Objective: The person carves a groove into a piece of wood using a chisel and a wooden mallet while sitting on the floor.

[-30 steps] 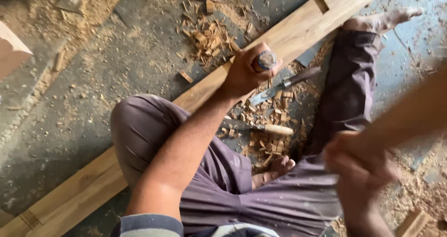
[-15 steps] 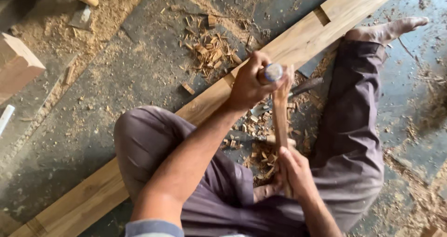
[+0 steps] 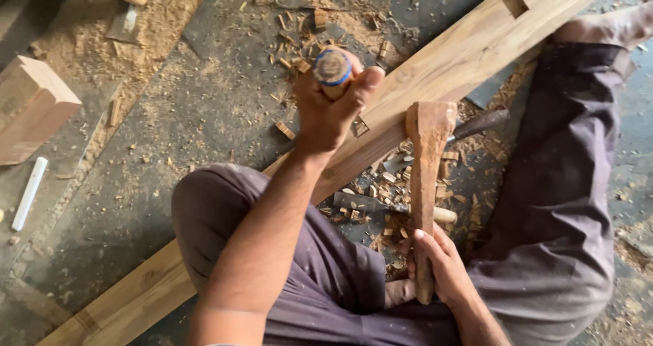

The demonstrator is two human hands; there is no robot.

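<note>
I see a long wooden beam (image 3: 469, 53) running diagonally across the dusty floor (image 3: 190, 114), a notch cut near its far end, wood chips (image 3: 388, 183) scattered beside it. My right hand (image 3: 442, 268) is wrapped tight around the handle of a wooden mallet (image 3: 427, 162), its head raised over the beam's near edge. My left hand (image 3: 333, 108) is clenched around a chisel (image 3: 332, 68) stood upright on the beam. A spare chisel (image 3: 381, 206) lies among the chips
</note>
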